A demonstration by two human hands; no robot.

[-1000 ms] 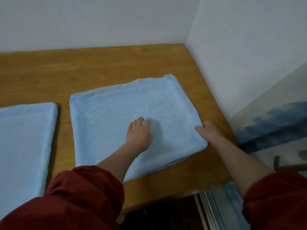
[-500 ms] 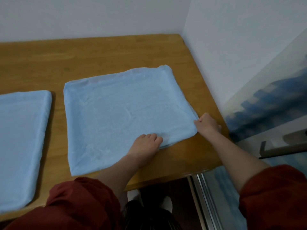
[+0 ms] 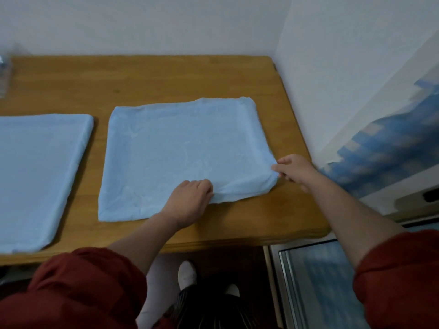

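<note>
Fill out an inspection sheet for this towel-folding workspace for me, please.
Surface: wooden table, set into a wall corner.
Job's things: folded blue towel lies on the table, its near right part bunched up slightly.
Clutter: second blue towel flat at the left, apart from the first; blurred clear object at the far left edge, kind unclear.
Grips: left hand grips the towel's near edge; right hand pinches its near right corner.
Cables: nothing seen.
Surroundings: white walls behind and to the right; blue-patterned panel at the right; white socks on the floor below.
</note>
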